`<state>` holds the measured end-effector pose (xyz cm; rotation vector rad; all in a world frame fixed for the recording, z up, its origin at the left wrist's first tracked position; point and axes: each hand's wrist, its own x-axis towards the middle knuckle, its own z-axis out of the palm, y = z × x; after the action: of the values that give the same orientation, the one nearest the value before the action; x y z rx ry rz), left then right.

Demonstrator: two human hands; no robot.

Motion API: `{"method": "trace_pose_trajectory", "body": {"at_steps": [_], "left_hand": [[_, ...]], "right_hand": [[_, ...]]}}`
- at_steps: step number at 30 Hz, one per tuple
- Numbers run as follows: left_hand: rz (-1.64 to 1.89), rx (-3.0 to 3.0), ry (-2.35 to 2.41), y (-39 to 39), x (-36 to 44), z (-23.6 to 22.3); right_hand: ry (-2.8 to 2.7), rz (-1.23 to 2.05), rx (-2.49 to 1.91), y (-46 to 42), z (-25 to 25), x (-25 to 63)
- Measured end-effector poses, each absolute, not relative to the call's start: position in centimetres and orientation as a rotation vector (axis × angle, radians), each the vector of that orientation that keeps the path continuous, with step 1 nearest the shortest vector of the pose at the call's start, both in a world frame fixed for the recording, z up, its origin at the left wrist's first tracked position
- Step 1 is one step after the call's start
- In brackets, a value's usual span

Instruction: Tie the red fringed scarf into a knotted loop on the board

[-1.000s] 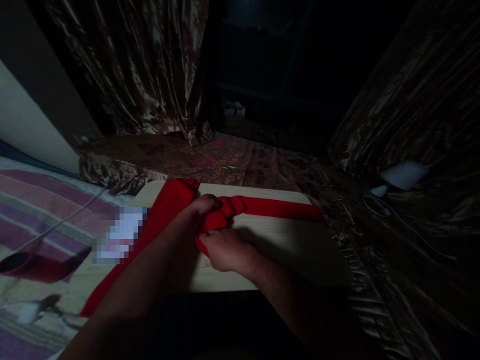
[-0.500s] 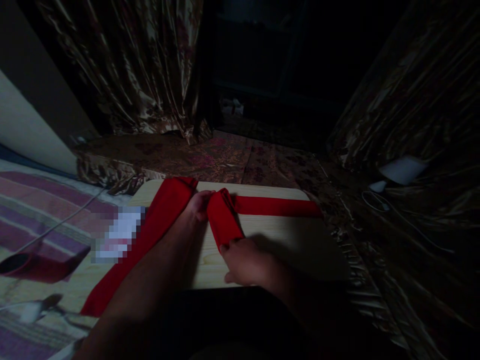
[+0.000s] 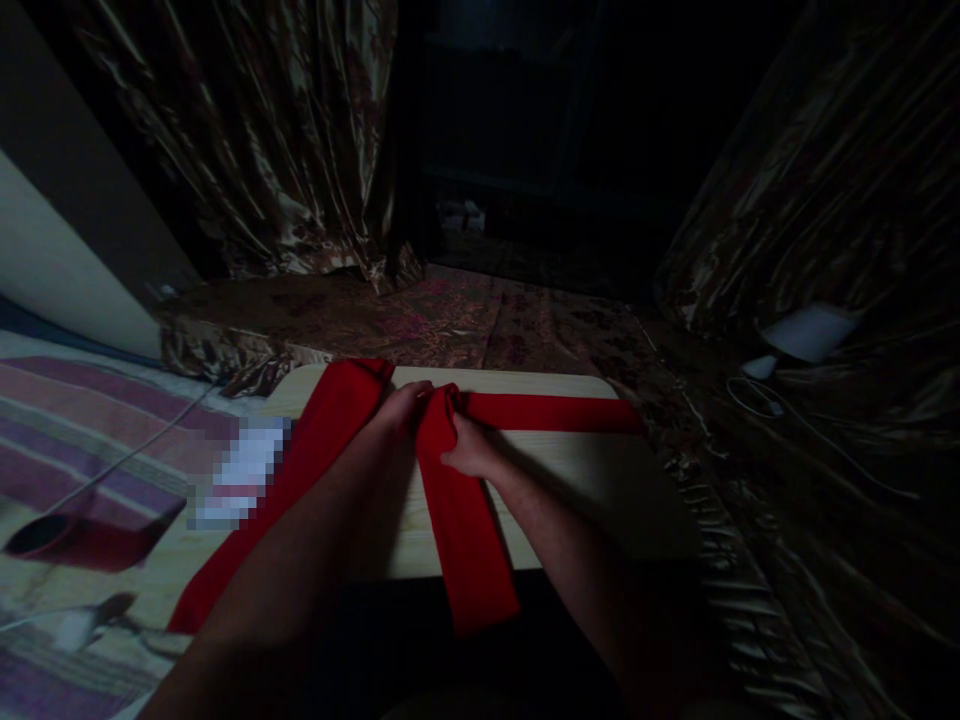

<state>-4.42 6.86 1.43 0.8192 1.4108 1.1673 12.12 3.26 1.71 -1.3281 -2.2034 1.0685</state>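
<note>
A long red fabric strip (image 3: 469, 545) lies folded over itself on a pale wooden board (image 3: 600, 500). One length runs to the right along the far side, and another hangs over the near edge. At the fold, my left hand (image 3: 411, 400) is closed on the cloth from the left side, its fingertips partly hidden in shadow. My right hand (image 3: 471, 448) grips the same strip just below the fold, thumb towards the left. Another red fabric length (image 3: 307, 445) slants across the board's left side, partly behind my left forearm.
A dark red cup-like container (image 3: 82, 543) lies on its side at the left. Near it are a striped cloth (image 3: 82, 400), a cable and a blurred-out sheet (image 3: 244, 475). Patterned curtains (image 3: 300, 150) hang behind. A white lamp-like object (image 3: 810, 332) with a cord stands at the right.
The bunched red strip has been straightened out towards me, its end now over the near edge. My right hand drew down along it, then moved back up to the fold. My left hand stays near the fold.
</note>
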Motion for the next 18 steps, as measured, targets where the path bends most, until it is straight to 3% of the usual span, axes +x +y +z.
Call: {"method": "trace_pose_trajectory", "body": {"at_steps": [7,18], "left_hand": [[0.868,1.354,1.762,8.6,-3.5,3.6],[0.983,1.330,1.929,9.1,-3.1,2.7]], "right_hand": [[-2.523,0.703,-1.544,1.9,3.7,11.4],[-2.485,0.711,-1.671,-1.2,3.2,13.6]]}}
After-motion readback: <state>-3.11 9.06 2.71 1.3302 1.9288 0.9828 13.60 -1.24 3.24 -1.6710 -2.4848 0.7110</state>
